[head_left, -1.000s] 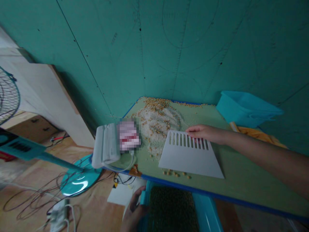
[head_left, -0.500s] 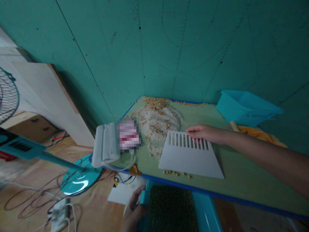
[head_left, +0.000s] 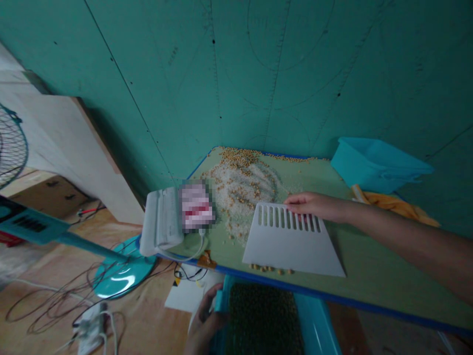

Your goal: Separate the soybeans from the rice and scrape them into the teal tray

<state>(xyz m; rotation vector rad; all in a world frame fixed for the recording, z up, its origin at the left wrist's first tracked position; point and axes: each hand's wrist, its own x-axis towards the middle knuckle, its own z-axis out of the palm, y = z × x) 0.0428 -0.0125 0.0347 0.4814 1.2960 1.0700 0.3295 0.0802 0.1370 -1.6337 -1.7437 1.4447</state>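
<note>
My right hand (head_left: 308, 206) is closed on the slotted top of a white trapezoid scraper (head_left: 291, 249), which stands tilted on the table. A few yellow beans (head_left: 271, 269) lie along its lower edge, close to the table's front edge. Below that edge, my left hand (head_left: 207, 320) grips the left rim of a blue plastic bin (head_left: 320, 315). Small dark green grains (head_left: 264, 318) fill much of the bin. Behind the scraper spreads a heap of white rice-like grains (head_left: 244, 185) mixed with yellow beans, thicker with beans toward the wall.
On the table (head_left: 391, 276), a white device (head_left: 162, 222) stands at the left beside a blurred-out package (head_left: 197, 204). A blue basket (head_left: 373, 165) and an orange cloth (head_left: 401, 207) lie at the right. A fan base (head_left: 125, 268), cables and a power strip (head_left: 92, 328) occupy the floor.
My right hand has drawn the scraper slightly toward the table's front edge, and the beans at its lower edge have shifted with it. My left hand stays on the bin.
</note>
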